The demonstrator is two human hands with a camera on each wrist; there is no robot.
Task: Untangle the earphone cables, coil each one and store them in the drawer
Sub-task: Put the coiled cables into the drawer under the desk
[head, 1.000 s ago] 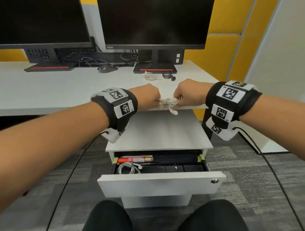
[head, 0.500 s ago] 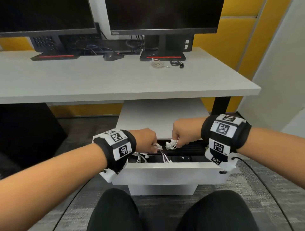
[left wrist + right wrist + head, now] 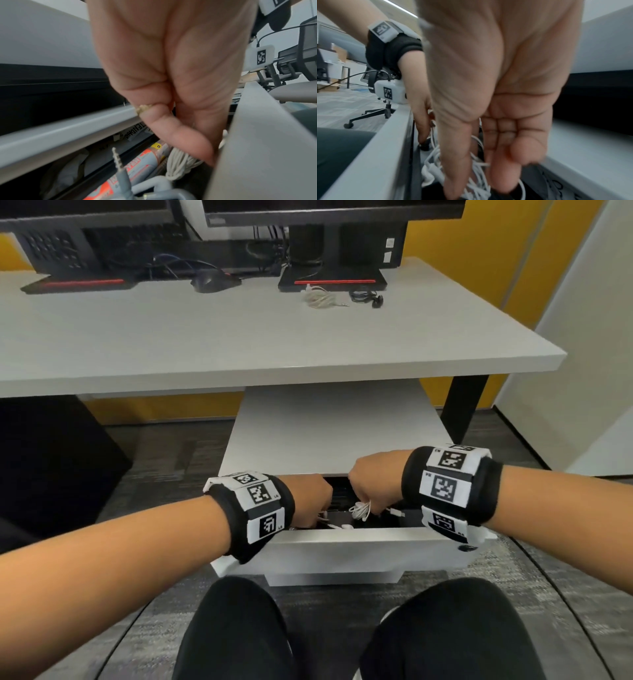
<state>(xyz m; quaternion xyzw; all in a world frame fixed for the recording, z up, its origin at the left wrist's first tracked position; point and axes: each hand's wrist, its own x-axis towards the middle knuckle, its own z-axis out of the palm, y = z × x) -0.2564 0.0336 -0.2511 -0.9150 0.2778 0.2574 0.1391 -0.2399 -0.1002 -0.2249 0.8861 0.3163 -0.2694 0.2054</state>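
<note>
Hands now down inside the open white pedestal drawer (image 3: 342, 546), where half a second ago they hung just above its rim and a second ago were up at desk height with the bundle between them. We read this as the storing step for this set. Right hand (image 3: 373, 484) has thumb and fingers pinching the coiled white earphone cable (image 3: 359, 510), which sits low in the drawer's middle, right of an older white coil with a grey jack plug (image 3: 120, 162) and a red-and-grey marker pen (image 3: 137, 162). Left hand (image 3: 308, 501) has its fingers pressed together, tips at a white cable bundle near the front wall; we cannot tell whether they grip it. Release looks due next. On the far right of the white desk (image 3: 171, 344) lie a cream coiled cable (image 3: 320, 299) and black earphones (image 3: 366, 297), unstored.
</note>
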